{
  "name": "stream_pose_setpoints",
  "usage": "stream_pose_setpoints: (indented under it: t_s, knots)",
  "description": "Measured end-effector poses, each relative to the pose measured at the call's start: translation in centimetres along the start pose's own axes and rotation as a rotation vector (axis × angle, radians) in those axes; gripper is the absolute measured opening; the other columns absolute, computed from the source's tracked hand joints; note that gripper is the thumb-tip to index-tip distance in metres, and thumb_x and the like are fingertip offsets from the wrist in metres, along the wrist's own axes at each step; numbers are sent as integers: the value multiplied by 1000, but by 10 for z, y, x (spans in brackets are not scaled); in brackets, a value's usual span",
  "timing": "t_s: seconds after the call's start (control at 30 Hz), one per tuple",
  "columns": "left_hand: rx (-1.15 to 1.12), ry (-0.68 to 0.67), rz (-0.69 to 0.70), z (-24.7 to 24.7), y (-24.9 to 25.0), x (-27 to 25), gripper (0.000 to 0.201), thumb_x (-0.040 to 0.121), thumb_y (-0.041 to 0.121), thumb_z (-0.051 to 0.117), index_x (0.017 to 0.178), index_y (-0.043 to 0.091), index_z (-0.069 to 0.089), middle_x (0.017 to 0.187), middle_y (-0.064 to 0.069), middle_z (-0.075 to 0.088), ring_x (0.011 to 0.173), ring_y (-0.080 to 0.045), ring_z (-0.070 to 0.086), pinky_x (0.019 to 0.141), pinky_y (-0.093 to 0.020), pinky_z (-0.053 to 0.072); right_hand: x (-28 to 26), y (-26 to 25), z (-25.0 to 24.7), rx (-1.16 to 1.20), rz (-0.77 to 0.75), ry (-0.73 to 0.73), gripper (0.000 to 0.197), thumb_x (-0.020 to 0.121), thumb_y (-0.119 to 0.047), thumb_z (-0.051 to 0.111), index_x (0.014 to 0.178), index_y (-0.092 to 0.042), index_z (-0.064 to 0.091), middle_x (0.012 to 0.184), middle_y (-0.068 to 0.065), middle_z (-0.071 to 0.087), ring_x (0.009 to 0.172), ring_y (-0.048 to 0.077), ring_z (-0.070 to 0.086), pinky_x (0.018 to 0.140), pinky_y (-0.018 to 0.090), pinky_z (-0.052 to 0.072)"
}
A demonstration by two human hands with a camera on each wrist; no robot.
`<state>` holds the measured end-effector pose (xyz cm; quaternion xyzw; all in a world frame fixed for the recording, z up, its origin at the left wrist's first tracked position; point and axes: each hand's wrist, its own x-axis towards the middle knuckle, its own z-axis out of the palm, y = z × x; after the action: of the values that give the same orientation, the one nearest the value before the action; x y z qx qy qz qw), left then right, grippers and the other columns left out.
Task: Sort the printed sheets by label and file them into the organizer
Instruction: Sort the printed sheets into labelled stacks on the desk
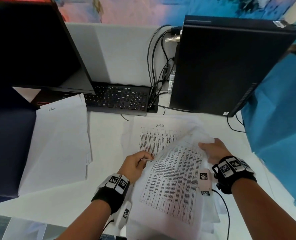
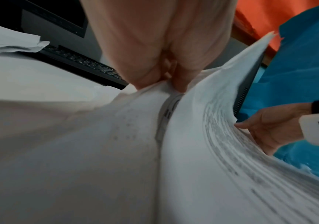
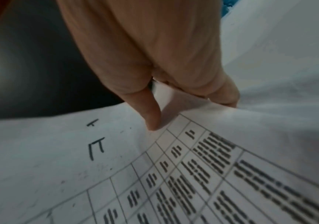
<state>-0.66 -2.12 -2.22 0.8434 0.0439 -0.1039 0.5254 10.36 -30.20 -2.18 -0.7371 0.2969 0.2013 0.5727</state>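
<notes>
Both my hands hold a bundle of printed sheets [image 1: 175, 184] tilted above the desk. My left hand [image 1: 140, 161] pinches the bundle's left edge, seen close in the left wrist view [image 2: 166, 84]. My right hand [image 1: 211, 149] grips the upper right corner, thumb on top and fingers underneath [image 3: 191, 115]. The top held sheet [image 3: 193, 174] carries a printed table and a handwritten "IT" label [image 3: 97, 148]. Under the bundle a sheet marked "Admin" [image 1: 161, 134] lies flat. A second pile [image 1: 57, 144], also marked "Admin", lies at the left. No organizer is recognisable.
A black keyboard [image 1: 119, 99] and a monitor [image 1: 31, 45] stand behind the left pile. A black computer tower [image 1: 221, 66] with cables [image 1: 154, 66] stands at the back right. Blue cloth [image 1: 278, 127] hangs on the right. A dark blue surface [image 1: 7, 144] borders the desk's left.
</notes>
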Motion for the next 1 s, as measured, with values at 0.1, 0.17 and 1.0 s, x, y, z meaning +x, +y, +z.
stream_pose_setpoints:
  t_s: [0.1,0.17,1.0]
  knots:
    - [-59,-12,-22,1,-9,-4,43,92,-1,49,78,37,66,87,8,68,75,-6,57,74,-17,46,4,1,-3,134,44,-28,52,79,-1,70,125,-15,47,106,14,62,94,31,63,84,42,51]
    - [-25,38,-33,1,-11,-3,31,89,2,53,87,29,69,101,8,66,94,-9,59,89,-23,45,3,-2,-4,111,38,-30,52,84,2,66,128,-20,48,112,11,61,100,30,61,91,40,48]
    - [-233,435,-198,-37,-2,17,46,92,11,56,134,25,44,117,-5,61,106,-20,60,97,-28,44,-12,-18,40,107,-170,-189,23,85,2,63,105,-10,65,106,16,69,93,33,66,93,53,50]
